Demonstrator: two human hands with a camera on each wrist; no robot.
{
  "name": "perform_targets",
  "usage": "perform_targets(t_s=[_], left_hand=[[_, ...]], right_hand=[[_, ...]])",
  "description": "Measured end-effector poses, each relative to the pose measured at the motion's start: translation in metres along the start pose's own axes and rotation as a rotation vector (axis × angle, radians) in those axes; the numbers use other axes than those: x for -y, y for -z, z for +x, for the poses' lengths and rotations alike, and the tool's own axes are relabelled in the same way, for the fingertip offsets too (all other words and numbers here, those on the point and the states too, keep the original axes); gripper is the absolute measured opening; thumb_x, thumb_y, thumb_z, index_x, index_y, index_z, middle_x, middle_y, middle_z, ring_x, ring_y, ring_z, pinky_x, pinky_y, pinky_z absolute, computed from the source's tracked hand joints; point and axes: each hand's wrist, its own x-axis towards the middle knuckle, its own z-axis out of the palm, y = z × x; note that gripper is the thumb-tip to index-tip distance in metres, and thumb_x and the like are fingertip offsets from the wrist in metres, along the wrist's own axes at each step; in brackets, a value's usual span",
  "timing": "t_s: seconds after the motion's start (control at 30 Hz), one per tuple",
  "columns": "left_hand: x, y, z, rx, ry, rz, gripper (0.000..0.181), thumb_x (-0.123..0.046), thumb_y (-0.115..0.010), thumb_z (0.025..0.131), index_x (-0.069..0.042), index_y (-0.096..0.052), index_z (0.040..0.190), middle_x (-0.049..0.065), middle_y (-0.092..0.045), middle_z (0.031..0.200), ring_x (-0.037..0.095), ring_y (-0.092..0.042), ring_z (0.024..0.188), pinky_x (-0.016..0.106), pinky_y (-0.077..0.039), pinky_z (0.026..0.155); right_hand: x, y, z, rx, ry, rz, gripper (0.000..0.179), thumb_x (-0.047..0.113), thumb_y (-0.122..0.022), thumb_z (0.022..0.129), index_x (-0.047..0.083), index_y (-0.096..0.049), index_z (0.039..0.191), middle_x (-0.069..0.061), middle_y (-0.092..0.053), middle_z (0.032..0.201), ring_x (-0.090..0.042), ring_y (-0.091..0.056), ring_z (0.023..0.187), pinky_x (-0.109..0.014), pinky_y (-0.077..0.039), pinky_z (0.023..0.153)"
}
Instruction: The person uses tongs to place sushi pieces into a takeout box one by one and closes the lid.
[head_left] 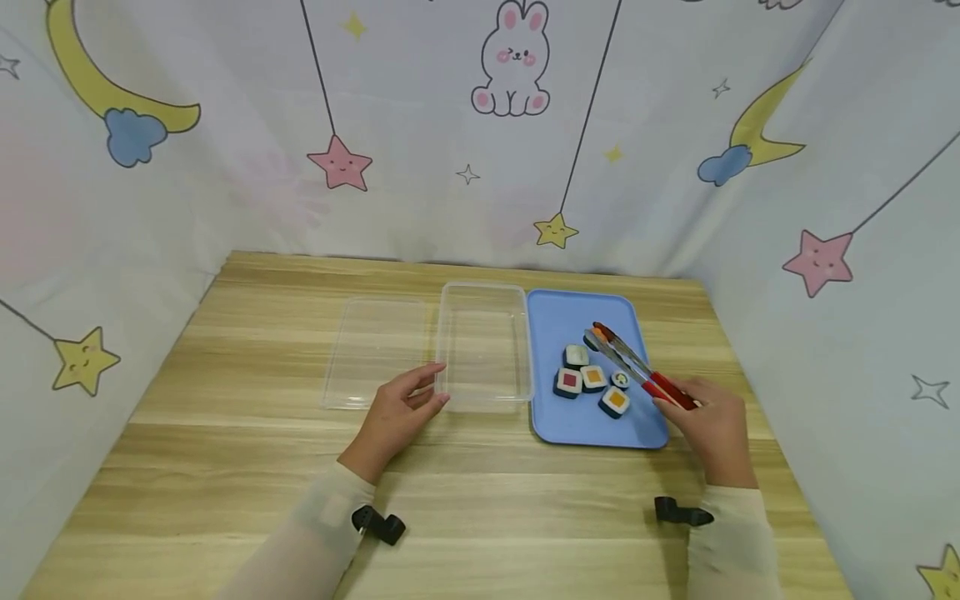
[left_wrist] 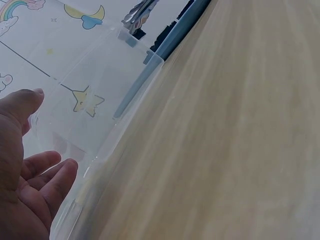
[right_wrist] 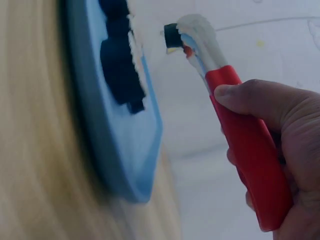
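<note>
Right hand (head_left: 712, 429) gripped the red-handled metal tongs (right_wrist: 240, 120), fingers wrapped round the handles, thumb along the upper side. Hand sat at the right edge of the light-blue rectangular plastic tray (head_left: 558, 425); tongs reached in over it. Tips held 1 small dark-sided sushi piece with some orange on it (right_wrist: 173, 36). Right wrist view showed that piece up off the tray, above its far part.

5 more pieces lay on the tray, roughly mid-tray: white-topped dark piece (head_left: 576, 357) farthest back, red-centred square piece (head_left: 567, 382) nearest the tray's left edge, orange-centred square piece (head_left: 593, 378) beside it, small round piece (head_left: 619, 380) to the right, yellow-orange-centred square piece (head_left: 614, 402) closest to the tray's near edge.

Left hand (head_left: 397, 417) was left of the tray, gripping nothing: thumb and fingers spread, loosely bent, at the near-left corner of the clear rectangular plastic box (head_left: 483, 354). Firm contact with the wall: couldn't tell. Box stood just beside the tray's left edge. Clear flat plastic lid (head_left: 375, 354) lay farther left of the tray, past the box.

Under the tray: wood-grain table (head_left: 450, 517). Behind it: white curtain with cartoon print (head_left: 420, 208).
</note>
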Motion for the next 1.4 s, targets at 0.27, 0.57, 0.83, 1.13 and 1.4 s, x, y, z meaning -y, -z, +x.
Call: perform_targets(t_s=[0.27,0.57,0.83,1.13,1.4], left_hand=[[0.002,0.001,-0.001,0.006,0.014,0.002,0.046,-0.011,-0.077,0.095,-0.002,-0.065,0.139,0.016,-0.060,0.144,0.037,-0.062,0.128,0.032,-0.057,0.100],[-0.001,0.002,0.002,0.007,0.003,0.009,0.045,-0.011,-0.078,0.095,-0.003,-0.066,0.138,0.016,-0.061,0.143,0.037,-0.063,0.127,0.031,-0.057,0.099],[-0.001,0.002,0.001,0.012,0.015,0.025,0.046,-0.012,-0.078,0.095,-0.004,-0.066,0.138,0.016,-0.060,0.144,0.035,-0.063,0.127,0.031,-0.057,0.099],[0.000,0.002,0.002,0.011,0.005,0.008,0.045,-0.010,-0.078,0.095,-0.003,-0.066,0.138,0.016,-0.061,0.143,0.035,-0.062,0.128,0.031,-0.057,0.100],[-0.001,0.001,0.001,0.009,-0.011,0.013,0.046,-0.011,-0.078,0.095,-0.002,-0.066,0.138,0.017,-0.061,0.142,0.037,-0.063,0.127,0.033,-0.057,0.099]], right_hand=[[0.032,-0.001,0.019,-0.003,0.139,-0.007,0.038,0.015,-0.090,0.082,0.004,-0.079,0.117,-0.019,-0.075,0.109,-0.038,-0.069,0.093,-0.054,-0.062,0.075],[0.075,-0.020,0.049,0.078,0.258,0.036,0.037,0.018,-0.090,0.083,0.004,-0.080,0.116,-0.017,-0.075,0.105,-0.033,-0.067,0.090,-0.051,-0.063,0.072],[0.114,-0.047,0.070,0.210,0.334,0.006,0.036,0.020,-0.088,0.085,0.011,-0.080,0.119,-0.010,-0.075,0.104,-0.028,-0.065,0.094,-0.045,-0.062,0.075],[0.146,-0.075,0.088,0.323,0.364,-0.084,0.038,0.023,-0.085,0.088,0.013,-0.078,0.124,-0.010,-0.074,0.115,-0.028,-0.067,0.101,-0.044,-0.062,0.082],[0.163,-0.090,0.106,0.369,0.381,-0.194,0.035,0.025,-0.085,0.087,0.013,-0.080,0.120,-0.004,-0.075,0.105,-0.024,-0.065,0.091,-0.040,-0.060,0.080]])
